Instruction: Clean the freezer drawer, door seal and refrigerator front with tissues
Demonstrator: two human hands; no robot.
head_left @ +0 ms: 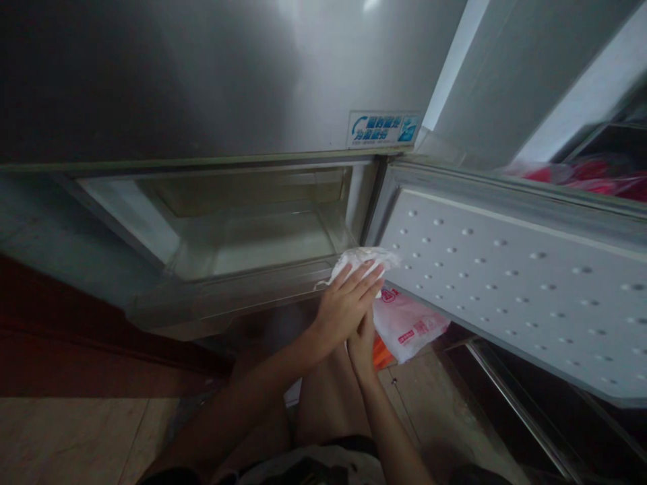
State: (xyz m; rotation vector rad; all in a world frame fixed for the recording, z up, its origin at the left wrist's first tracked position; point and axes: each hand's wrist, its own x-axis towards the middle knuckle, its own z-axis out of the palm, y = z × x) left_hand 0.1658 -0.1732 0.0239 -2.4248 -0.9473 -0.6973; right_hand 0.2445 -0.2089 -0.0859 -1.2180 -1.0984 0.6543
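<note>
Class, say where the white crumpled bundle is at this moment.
In the head view, the white crumpled bundle is just right of centre, at the left hand's fingers, between the drawer and the open door's studded panel.

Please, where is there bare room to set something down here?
The clear drawer shows bare room on its bottom, between its walls. Another patch is the floor at lower left, bordering the red-brown panel. It is crowded around the left hand, right hand and white bundle, with the printed bag and open door close by.
</note>
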